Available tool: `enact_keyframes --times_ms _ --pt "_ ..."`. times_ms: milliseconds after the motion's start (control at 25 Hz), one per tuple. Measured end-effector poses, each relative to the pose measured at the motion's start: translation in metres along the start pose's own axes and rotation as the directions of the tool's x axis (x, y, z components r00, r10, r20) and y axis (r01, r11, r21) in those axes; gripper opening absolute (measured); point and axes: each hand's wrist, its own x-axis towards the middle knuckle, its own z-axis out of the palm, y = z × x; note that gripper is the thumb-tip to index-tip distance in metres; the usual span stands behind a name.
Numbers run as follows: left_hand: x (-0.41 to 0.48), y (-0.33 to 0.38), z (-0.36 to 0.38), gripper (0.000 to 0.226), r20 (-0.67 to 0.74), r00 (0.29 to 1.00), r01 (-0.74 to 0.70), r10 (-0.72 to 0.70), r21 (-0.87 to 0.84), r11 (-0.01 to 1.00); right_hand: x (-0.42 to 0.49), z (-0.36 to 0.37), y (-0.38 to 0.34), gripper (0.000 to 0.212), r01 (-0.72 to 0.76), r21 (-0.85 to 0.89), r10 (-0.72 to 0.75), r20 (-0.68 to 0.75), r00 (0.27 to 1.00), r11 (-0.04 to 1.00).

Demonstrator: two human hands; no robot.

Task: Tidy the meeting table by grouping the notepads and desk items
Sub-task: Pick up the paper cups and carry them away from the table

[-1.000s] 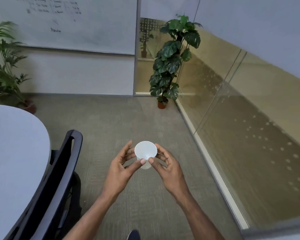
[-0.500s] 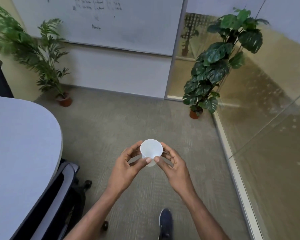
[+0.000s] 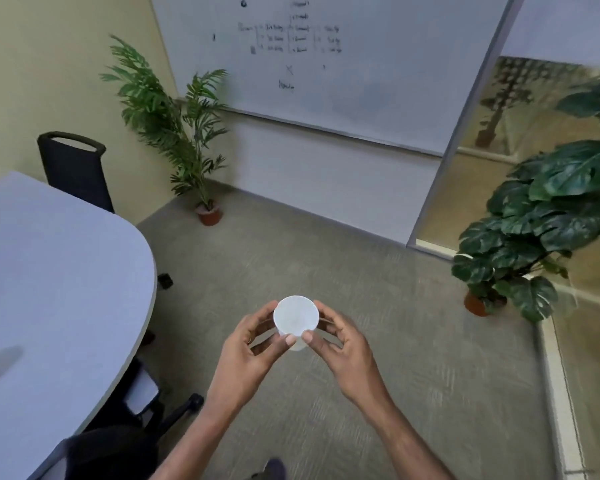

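Note:
A small white paper cup [image 3: 296,317] is held upright over the carpet, its open mouth facing up. My left hand [image 3: 248,351] grips it from the left and my right hand [image 3: 345,349] from the right, thumbs meeting on its near side. The rounded end of the grey meeting table [image 3: 59,299] lies to the left; no notepads or desk items show on the part in view.
A black office chair [image 3: 125,403] is tucked under the table's near edge, another [image 3: 75,168] stands at its far side. Potted plants stand at the wall [image 3: 177,133] and by the glass partition [image 3: 548,237]. A whiteboard [image 3: 326,64] hangs ahead. My shoe [image 3: 272,469] shows below.
The view has swung left, bringing more of the table, the far chair and the whiteboard into sight. Both hands keep the same hold on the cup.

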Motion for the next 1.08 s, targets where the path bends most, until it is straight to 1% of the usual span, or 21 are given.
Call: enact_keyframes --times_ms 120,280,400,480,560,680,760,840,920,1000,1080 --pt "0.061 -0.009 -0.007 0.053 -0.066 0.998 0.008 -0.009 -0.024 1.000 0.074 0.004 0.007 0.047 -0.007 0.002 0.007 0.064 0.998 1.000" --pt "0.153 -0.030 -0.028 0.051 -0.142 0.990 0.005 -0.018 -0.088 0.996 0.179 0.023 0.015 0.051 -0.004 -0.024 0.006 0.113 0.994 1.000" --pt "0.218 -0.039 -0.047 0.051 -0.204 0.978 0.015 -0.048 -0.160 0.987 0.252 0.041 0.010 0.050 -0.028 -0.036 0.033 0.150 0.988 0.999" --pt "0.258 -0.041 -0.062 0.051 -0.232 0.972 0.006 -0.047 -0.173 0.985 0.298 0.054 0.006 0.050 -0.015 -0.058 0.026 0.186 0.982 0.998" --pt "0.295 -0.040 -0.080 0.053 -0.252 0.965 0.024 -0.075 -0.201 0.979 0.342 0.068 0.001 0.051 -0.041 -0.050 0.051 0.219 0.974 0.998" --pt "0.348 -0.042 -0.109 0.054 -0.342 0.938 -0.002 -0.053 -0.158 0.987 0.411 0.094 0.001 0.052 -0.016 -0.051 0.031 0.296 0.955 0.999" --pt "0.381 -0.045 -0.126 0.055 -0.382 0.921 0.020 -0.080 -0.159 0.987 0.455 0.111 0.001 0.052 -0.049 -0.028 0.056 0.359 0.932 0.998" --pt "0.413 -0.053 -0.143 0.056 -0.449 0.890 0.022 -0.075 -0.123 0.992 0.501 0.131 0.004 0.052 -0.027 -0.021 0.034 0.424 0.905 0.999" --pt "0.444 -0.060 -0.160 0.058 -0.507 0.857 0.047 -0.098 -0.113 0.992 0.549 0.151 0.010 0.053 -0.051 -0.011 0.050 0.496 0.867 0.999" --pt "0.473 -0.066 -0.173 0.059 -0.591 0.801 0.047 -0.095 -0.096 0.994 0.596 0.173 0.012 0.054 -0.002 -0.003 0.004 0.588 0.809 1.000" --pt "0.500 -0.066 -0.184 0.059 -0.669 0.733 0.066 -0.123 -0.110 0.992 0.641 0.196 0.012 0.055 0.005 -0.020 0.010 0.674 0.739 1.000"
